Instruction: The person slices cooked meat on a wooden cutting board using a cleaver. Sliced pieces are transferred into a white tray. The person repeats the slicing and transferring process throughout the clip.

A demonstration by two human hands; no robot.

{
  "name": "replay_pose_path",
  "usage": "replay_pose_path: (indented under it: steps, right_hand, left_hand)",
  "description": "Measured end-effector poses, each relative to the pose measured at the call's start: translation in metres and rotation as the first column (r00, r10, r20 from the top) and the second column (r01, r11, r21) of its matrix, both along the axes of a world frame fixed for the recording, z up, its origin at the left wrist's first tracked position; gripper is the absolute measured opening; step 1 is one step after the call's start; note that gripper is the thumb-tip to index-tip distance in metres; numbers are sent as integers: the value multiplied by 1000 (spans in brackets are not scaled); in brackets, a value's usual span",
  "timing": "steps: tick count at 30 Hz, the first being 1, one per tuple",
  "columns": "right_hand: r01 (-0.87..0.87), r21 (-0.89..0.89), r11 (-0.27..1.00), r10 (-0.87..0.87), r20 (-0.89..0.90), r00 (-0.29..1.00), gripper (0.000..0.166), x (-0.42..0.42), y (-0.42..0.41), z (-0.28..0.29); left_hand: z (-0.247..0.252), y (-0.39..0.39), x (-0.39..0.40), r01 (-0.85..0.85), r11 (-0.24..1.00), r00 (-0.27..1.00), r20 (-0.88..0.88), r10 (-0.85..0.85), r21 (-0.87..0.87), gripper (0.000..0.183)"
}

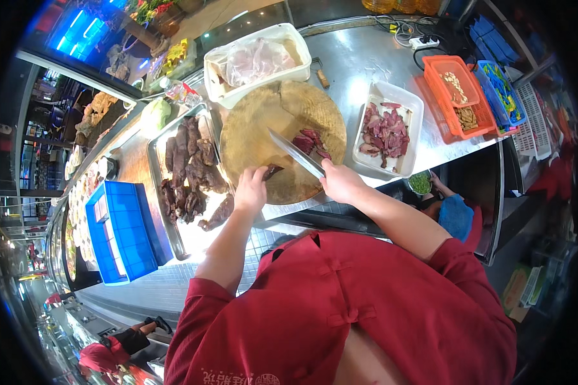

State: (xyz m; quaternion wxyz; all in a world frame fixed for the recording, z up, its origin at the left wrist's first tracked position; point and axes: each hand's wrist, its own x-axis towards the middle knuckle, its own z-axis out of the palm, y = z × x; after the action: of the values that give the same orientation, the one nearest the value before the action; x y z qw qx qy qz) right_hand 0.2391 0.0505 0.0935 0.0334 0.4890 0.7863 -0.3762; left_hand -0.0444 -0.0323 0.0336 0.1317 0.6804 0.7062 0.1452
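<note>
On a round wooden chopping block [250, 120], my left hand [251, 186] has its fingertips on a dark piece of cooked meat [272, 171] near the block's lower left edge. My right hand [339, 182] grips the handle of a kitchen knife [296, 152], whose blade points up and left across the block. Sliced dark red meat [309, 140] lies just beyond the blade. To the right, a white plastic tub [416, 107] holds more meat slices [389, 132]. Left of the block, a metal tray [155, 159] carries large browned meat chunks [192, 168].
A white tub [303, 43] with bagged contents borders the block's far edge. A cabbage [155, 117], plastic bottle [185, 92] and blue crate [120, 233] are at left. Orange baskets [436, 91] and a power strip [424, 42] are at right. Another person's hand [436, 181] holds chopped greens below the counter.
</note>
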Motion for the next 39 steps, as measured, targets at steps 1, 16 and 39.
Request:
replay_pose_path:
  steps: [1, 16, 39]
  right_hand:
    - [-13, 15, 1000, 14, -51, 999, 29, 3, 0, -2]
    - [-77, 15, 997, 75, 69, 995, 28, 8, -19, 52]
    - [-100, -108, 989, 110, 90, 990, 24, -10, -3, 45]
  left_hand:
    - [-1, 6, 2, 39, 999, 999, 16, -39, 12, 48]
    - [-34, 52, 30, 167, 921, 978, 61, -201, 353, 30]
    - [-35, 52, 27, 177, 932, 977, 62, -206, 317, 34]
